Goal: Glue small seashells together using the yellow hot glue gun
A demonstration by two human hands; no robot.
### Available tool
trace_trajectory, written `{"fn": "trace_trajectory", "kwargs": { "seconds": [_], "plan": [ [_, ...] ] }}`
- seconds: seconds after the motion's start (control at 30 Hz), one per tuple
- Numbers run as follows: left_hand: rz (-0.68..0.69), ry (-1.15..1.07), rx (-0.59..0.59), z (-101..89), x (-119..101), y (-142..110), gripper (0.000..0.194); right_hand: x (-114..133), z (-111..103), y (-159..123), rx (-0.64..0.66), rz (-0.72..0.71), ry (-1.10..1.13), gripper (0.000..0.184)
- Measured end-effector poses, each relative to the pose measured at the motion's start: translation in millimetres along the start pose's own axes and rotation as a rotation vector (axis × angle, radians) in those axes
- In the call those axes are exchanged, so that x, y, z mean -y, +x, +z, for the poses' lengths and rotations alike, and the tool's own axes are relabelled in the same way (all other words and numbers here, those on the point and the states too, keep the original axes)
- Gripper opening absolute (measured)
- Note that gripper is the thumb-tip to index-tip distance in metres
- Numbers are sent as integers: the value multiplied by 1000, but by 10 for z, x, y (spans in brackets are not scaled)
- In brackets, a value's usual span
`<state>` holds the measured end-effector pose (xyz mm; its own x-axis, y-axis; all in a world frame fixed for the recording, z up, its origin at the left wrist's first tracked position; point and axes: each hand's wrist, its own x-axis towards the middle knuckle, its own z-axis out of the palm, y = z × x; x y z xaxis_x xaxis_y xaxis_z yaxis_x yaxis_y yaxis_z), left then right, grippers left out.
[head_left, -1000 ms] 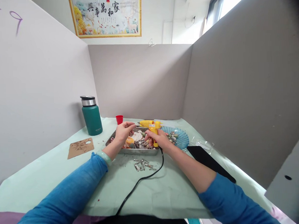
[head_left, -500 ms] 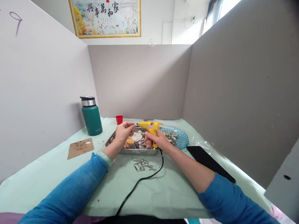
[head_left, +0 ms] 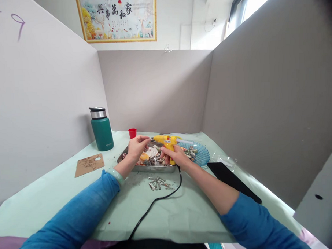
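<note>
Holding a yellow glue gun (head_left: 166, 140) above a shallow metal tray (head_left: 154, 169), nose toward the left hand (head_left: 135, 148)
Gripped by the handle in the right hand (head_left: 178, 156), with fingers wrapped around; cannot tell whether squeezing the trigger
At left, thumb and forefinger drawn together just beside the nose; too small to tell whether pinching anything, or touching the nose
For good work, judged from this pose: steady both wrists, bring the nose close without bumping, press lightly and evenly, then ease off before drawing away, to avoid strings of glue
Best to guard the left fingertips, likely near heat; mind drips over the shells (head_left: 152, 152) in the tray
Wise also to leave slack in the black cable (head_left: 158, 199), looping down past small metal pieces (head_left: 158, 183) and across the pale green cover (head_left: 191, 207); a snag could tug the aim off
As to looks: bright yellow, pistol-shaped, lying roughly level along the barrel, with handle pointing down and a small pale label on the side
At the rear, showing a pale glue stick (head_left: 186, 141), reaching out toward the blue plate (head_left: 203, 154)
</note>
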<state>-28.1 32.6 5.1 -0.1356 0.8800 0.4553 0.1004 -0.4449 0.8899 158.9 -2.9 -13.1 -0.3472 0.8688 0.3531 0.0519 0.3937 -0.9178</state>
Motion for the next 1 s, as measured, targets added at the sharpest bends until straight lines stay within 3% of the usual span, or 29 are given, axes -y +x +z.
{"fn": "trace_trajectory", "kwargs": {
  "seconds": [1.0],
  "plan": [
    [-103,-179,54,-11,2,19,35,-26,-11,-2,16,-20,-21,40]
  ]
}}
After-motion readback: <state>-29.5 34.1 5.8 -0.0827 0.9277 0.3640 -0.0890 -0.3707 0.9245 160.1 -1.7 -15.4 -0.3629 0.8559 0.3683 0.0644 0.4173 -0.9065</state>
